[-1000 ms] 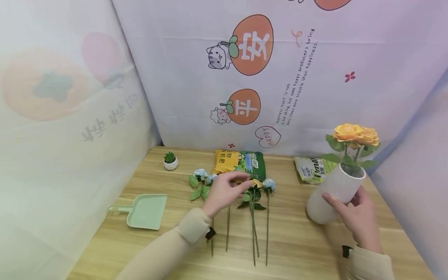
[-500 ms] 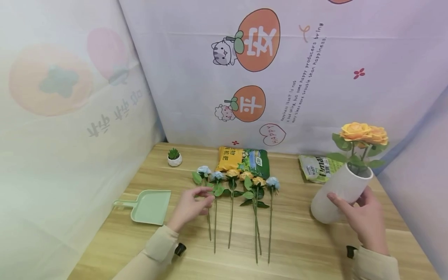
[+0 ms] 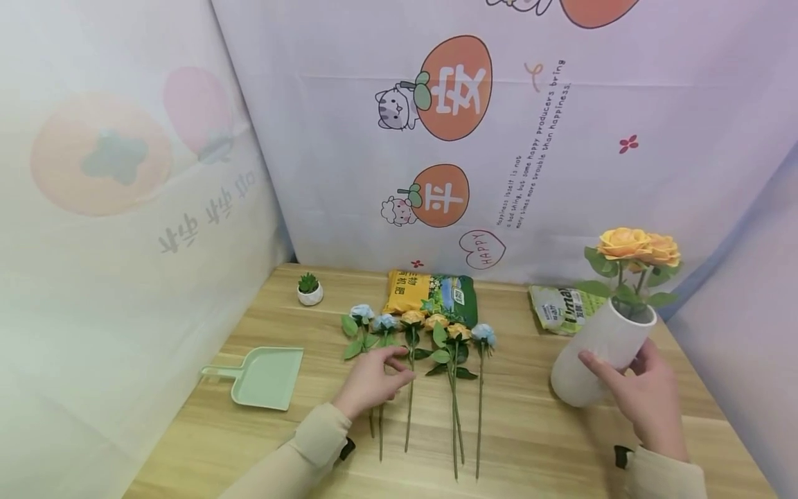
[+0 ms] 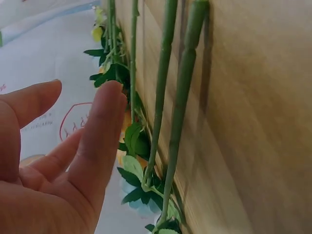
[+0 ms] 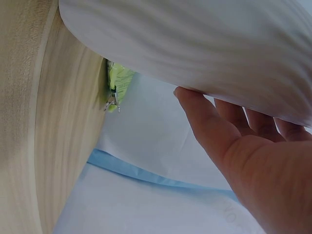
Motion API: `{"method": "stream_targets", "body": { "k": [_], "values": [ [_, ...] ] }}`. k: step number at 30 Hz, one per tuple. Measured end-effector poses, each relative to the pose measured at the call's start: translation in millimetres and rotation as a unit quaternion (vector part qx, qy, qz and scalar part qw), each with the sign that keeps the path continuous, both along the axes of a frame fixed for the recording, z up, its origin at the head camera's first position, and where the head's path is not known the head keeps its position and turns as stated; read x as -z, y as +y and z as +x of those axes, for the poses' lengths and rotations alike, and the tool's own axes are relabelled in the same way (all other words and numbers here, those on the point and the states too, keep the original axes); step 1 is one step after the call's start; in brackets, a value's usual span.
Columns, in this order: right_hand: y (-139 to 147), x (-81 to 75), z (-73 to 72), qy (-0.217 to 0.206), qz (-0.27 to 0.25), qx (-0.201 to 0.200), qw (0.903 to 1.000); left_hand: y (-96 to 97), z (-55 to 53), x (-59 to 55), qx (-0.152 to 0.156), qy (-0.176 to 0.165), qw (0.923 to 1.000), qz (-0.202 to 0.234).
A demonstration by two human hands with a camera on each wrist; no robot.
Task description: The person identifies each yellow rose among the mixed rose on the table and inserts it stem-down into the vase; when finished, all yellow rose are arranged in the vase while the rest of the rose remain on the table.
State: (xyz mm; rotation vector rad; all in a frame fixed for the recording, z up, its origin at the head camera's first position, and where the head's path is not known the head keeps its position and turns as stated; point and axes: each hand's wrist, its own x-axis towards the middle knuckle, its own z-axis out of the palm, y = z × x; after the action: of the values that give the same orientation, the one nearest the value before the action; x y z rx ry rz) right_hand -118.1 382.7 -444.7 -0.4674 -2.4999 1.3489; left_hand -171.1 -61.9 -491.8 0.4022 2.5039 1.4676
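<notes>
My right hand [image 3: 648, 398] holds a white vase [image 3: 595, 357], which leans to the right with its mouth up; in the right wrist view thumb and fingers lie along its ribbed side. Yellow artificial roses [image 3: 630, 246] with green leaves stand in the vase. Over the green stems at the table's middle is my left hand [image 3: 374, 380], thumb and fingers apart and nothing between them. Around it, stems toward me, lie blue artificial flowers [image 3: 483, 335] and yellow roses [image 3: 459, 331] in a row. In the left wrist view, green stems [image 4: 163, 73] run past the fingers.
A yellow and green bag [image 3: 430, 294] lies behind the flowers, and a green-grey packet [image 3: 557, 308] behind the vase. At left are a small potted succulent [image 3: 309, 289] and a pale green dustpan [image 3: 268, 378]. Printed cloth [image 3: 349, 173] hangs behind and beside the wooden table.
My left hand has come off the flower heads, moved left and toward me, then slightly right again over the stems. My right hand keeps its hold on the tilted vase.
</notes>
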Motion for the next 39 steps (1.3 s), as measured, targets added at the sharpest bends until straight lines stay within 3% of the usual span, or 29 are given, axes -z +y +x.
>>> {"method": "stream_targets", "body": {
  "k": [5,10,20,23,31,39],
  "values": [
    [0,-1.0,0.4,0.005,0.004,-0.001,1.0000,11.3,-6.7,5.2,0.008,0.027,0.9964,-0.080],
    [-1,-2.8,0.9,0.005,-0.004,-0.003,1.0000,20.6,-12.7,12.5,0.017,0.065,0.9849,-0.159],
    [0,-1.1,-0.8,0.012,0.000,-0.001,0.9999,30.2,-23.0,17.9,0.018,0.089,0.9723,-0.215],
    [0,-0.6,-0.8,0.014,0.001,-0.001,0.9999,30.8,-24.5,19.0,0.016,0.086,0.9734,-0.212],
    [1,-0.3,-1.0,0.004,-0.004,-0.001,1.0000,27.3,-24.4,18.8,0.015,0.047,0.9875,-0.150],
    [2,-0.8,-0.8,-0.004,-0.005,-0.002,1.0000,23.0,-23.9,14.0,0.004,-0.010,0.9931,-0.117]
  ]
}}
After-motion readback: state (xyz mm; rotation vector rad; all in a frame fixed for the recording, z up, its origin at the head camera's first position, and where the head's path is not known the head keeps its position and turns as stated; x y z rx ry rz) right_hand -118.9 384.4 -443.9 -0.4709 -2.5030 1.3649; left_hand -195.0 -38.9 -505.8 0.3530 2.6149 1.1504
